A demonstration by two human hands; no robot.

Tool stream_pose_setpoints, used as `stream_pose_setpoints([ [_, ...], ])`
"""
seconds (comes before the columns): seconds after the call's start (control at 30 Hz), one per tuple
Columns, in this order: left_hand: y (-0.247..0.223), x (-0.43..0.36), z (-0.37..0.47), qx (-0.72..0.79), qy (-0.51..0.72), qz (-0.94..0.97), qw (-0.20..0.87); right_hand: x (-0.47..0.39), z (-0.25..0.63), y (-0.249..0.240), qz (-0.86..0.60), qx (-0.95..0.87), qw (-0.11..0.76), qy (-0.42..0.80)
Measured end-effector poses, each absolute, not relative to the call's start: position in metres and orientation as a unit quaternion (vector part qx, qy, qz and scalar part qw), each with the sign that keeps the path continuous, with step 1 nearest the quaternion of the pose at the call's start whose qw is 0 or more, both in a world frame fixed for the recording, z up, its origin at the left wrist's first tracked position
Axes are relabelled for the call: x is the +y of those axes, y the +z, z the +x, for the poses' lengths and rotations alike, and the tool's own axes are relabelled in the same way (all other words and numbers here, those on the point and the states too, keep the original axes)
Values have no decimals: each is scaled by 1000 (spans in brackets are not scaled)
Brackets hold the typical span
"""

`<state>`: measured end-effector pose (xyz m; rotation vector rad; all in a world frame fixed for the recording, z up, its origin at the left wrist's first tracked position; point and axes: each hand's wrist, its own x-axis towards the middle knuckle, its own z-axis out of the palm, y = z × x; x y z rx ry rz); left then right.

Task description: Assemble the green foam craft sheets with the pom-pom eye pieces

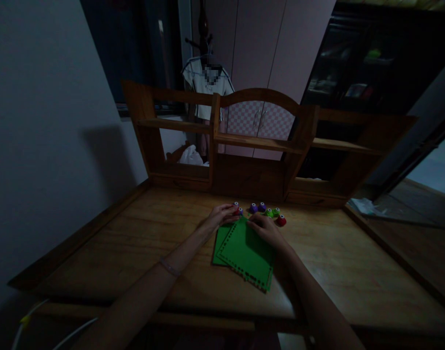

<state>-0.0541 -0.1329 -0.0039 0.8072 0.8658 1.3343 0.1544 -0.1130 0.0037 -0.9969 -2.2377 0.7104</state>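
My left hand (pixel 222 215) is closed around a small red craft punch (pixel 236 212) at the top corner of a green sheet (pixel 246 248). Rows of small punched holes run along several edges of this sheet. My right hand (pixel 263 227) has its fingers bent and pressed together on the sheet's upper edge, gripping it there. A second green sheet (pixel 221 238) lies under the first and shows at the left. Just beyond my hands are purple craft punches (pixel 258 207), green ones (pixel 272 212) and another red craft punch (pixel 281 220).
A wooden desk (pixel 152 233) carries it all, with a wooden shelf unit (pixel 251 175) along its far side. Small green scraps (pixel 246 279) lie by the sheet's lower edge. A white cable (pixel 74 332) hangs at the lower left. The room is dim.
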Motion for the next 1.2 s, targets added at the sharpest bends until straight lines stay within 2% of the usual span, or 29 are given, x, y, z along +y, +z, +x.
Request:
stream_pose_setpoints([
  [0.63, -2, -133, -55, 391, 612, 377, 575, -113, 154, 3, -383, -833, 307, 255],
  [0.8, -6, -130, -62, 382, 661, 352, 542, -104, 157, -3, -405, -790, 362, 285],
  [0.97, -9, -121, -78, 310, 699, 247, 595, -98, 164, 1, -430, -702, 478, 306],
  [1.2, -11, -117, -90, 281, 720, 148, 617, -98, 176, 9, -449, -549, 581, 399],
])
